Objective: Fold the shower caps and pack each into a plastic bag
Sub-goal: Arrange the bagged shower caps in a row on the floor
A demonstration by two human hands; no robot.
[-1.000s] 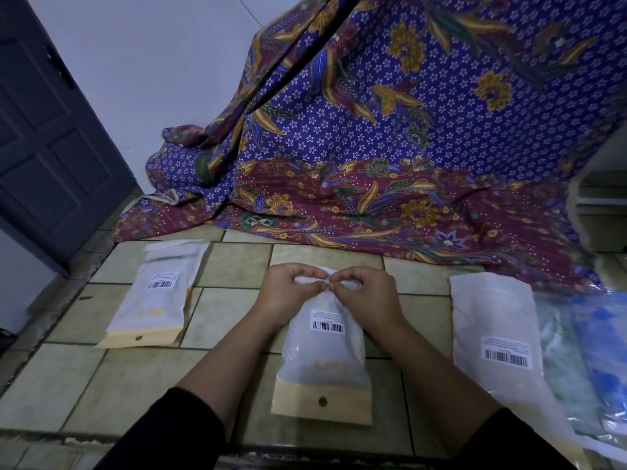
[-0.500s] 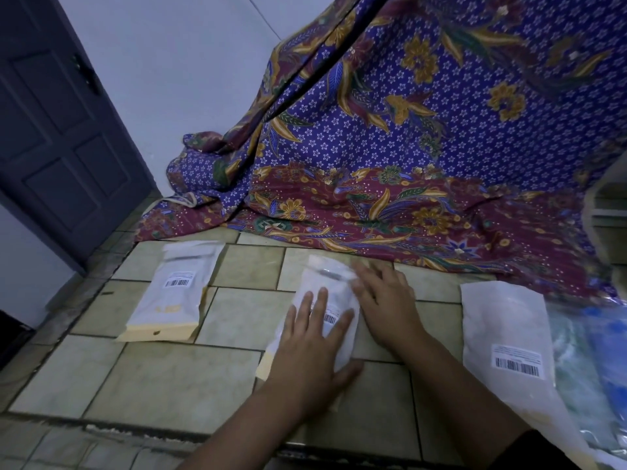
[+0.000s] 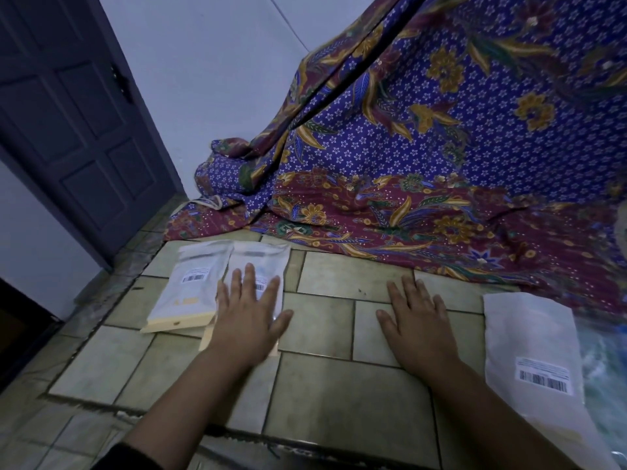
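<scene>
Two bags look packed, and they lie side by side at the left of the bench. The first bag sits in the left centre of the frame, its barcode label up and its cream card header toward the viewer. The second bag is just to its right, their long edges touching or slightly overlapping. The left hand lies flat on the second bag, fingers straight and spread, pressing rather than gripping. The right hand rests palm down on bare tile in the middle of the frame, fingers straight, holding nothing. What is inside either bag cannot be made out through the pale plastic, so counting them as done is a judgement from their fullness and their neat placing. At the right edge lies a pile of flat bags that look empty, one label showing. Beside it is crinkled blue-green plastic, probably loose caps. That suggests several caps are yet to be folded and bagged, so the task seems nearer its start than its end.
</scene>
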